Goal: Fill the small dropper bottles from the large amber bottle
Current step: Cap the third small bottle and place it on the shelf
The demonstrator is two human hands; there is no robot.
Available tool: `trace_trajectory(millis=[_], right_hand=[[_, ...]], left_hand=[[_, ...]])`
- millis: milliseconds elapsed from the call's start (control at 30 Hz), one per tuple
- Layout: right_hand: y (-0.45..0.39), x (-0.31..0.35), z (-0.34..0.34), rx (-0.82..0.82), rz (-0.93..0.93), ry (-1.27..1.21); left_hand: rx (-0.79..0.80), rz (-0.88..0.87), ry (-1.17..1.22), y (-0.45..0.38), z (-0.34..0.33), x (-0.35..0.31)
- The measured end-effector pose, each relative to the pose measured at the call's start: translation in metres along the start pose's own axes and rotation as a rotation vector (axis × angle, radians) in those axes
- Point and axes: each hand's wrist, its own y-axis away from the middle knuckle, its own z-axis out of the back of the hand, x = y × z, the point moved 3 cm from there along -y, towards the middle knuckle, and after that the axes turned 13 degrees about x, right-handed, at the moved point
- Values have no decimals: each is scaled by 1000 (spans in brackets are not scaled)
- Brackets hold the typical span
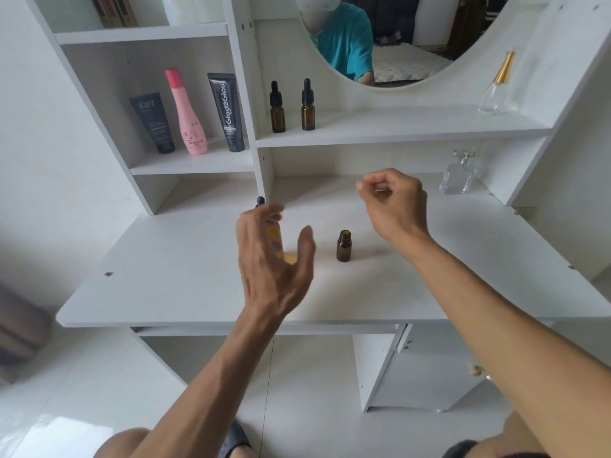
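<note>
Head view. My left hand [271, 259] hangs in front of the large bottle [276, 239], fingers spread wide and relaxed; whether any of them touch the glass cannot be told. Only a yellowish strip of the bottle and its black dropper top [260, 201] show past the hand. My right hand [391, 201] is raised above the desk [165, 276], fingers curled in with thumb and forefinger close together. It may pinch something small, but nothing shows, so I cannot tell.

The open bottle [344, 246] stands uncapped on the desk between my hands, apart from both. Two capped bottles [292, 107] stand on the shelf [396, 127] above.

Procedure, as I judge it: take the large bottle firmly round its body, steady the open bottle with the other hand, then transfer liquid directly over its narrow mouth.

Hidden or unclear: the large bottle's fill level, the open bottle's contents, and that bottle's cap.
</note>
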Motion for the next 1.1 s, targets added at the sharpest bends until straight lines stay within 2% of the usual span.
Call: trace_trajectory(millis=[67,200,333,833,967,1100], right_hand=[[-4,-23,8,-24,-75,38],[-1,-59,8,58,-191,152],[5,-82,4,120,-250,174],[-1,-91,-7,93,-259,334],[3,-86,-3,64,-238,191],[10,-60,10,78,-119,42]], left_hand=[[121,20,60,-5,-17,-10],[387,223,80,-7,-54,-3],[505,323,44,-1,-74,13],[567,323,-37,2,-84,25],[574,314,-46,3,-87,28],[577,318,-40,2,-86,29]])
